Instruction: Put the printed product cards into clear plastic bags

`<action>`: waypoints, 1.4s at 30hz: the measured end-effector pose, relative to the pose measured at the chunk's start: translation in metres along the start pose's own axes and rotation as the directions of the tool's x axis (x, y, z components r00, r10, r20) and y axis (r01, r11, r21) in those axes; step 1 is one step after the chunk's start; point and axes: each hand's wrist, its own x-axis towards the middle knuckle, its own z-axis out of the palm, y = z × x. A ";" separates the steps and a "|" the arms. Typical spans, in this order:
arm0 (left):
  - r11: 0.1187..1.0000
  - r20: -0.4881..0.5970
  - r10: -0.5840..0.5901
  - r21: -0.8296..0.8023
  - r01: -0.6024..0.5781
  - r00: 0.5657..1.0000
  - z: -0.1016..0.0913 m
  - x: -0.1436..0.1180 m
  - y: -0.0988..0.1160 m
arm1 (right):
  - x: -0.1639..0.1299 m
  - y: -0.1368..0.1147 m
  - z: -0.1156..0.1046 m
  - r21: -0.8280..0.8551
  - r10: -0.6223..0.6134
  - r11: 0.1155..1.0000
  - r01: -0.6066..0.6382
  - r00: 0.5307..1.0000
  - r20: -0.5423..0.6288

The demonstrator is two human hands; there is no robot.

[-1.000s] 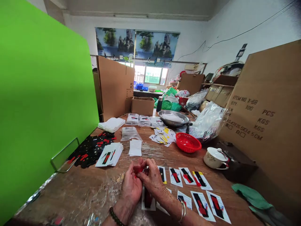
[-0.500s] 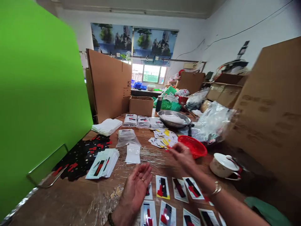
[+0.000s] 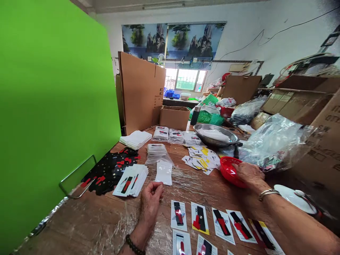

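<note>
The right hand [image 3: 248, 173] reaches into the red basket [image 3: 230, 170], its fingertips hidden inside, so whether it holds anything cannot be told. The basket, round ribbed plastic, sits on the wooden surface [image 3: 87, 219] under crinkled clear film. Left of the basket, the left hand [image 3: 150, 202] rests loosely curled and empty, just beside a small white bag [image 3: 164, 172]. Nearer than the basket lie printed cards [image 3: 199, 222], the lowest cut off by the frame. Writing on the cardboard box [image 3: 328, 141] to the basket's right is blurred, unreadable
</note>
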 end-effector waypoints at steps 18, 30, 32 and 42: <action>0.977 -0.066 0.195 0.097 -0.188 0.979 -0.002 0.010 -0.001 | -0.062 -0.162 0.059 0.313 -0.516 0.838 0.446 0.835 0.191; 0.920 0.012 0.268 0.293 -0.260 0.963 -0.004 0.011 -0.012 | -0.085 -0.250 0.081 0.612 -0.371 0.781 0.127 0.882 0.291; 0.917 0.021 0.286 0.283 -0.280 0.958 -0.004 0.012 -0.015 | -0.087 -0.248 0.080 0.630 -0.354 0.768 0.111 0.894 0.275; 0.900 -0.034 0.341 0.301 -0.316 0.939 -0.003 0.009 -0.011 | -0.110 -0.244 0.038 0.873 -0.412 0.477 -0.098 0.853 0.321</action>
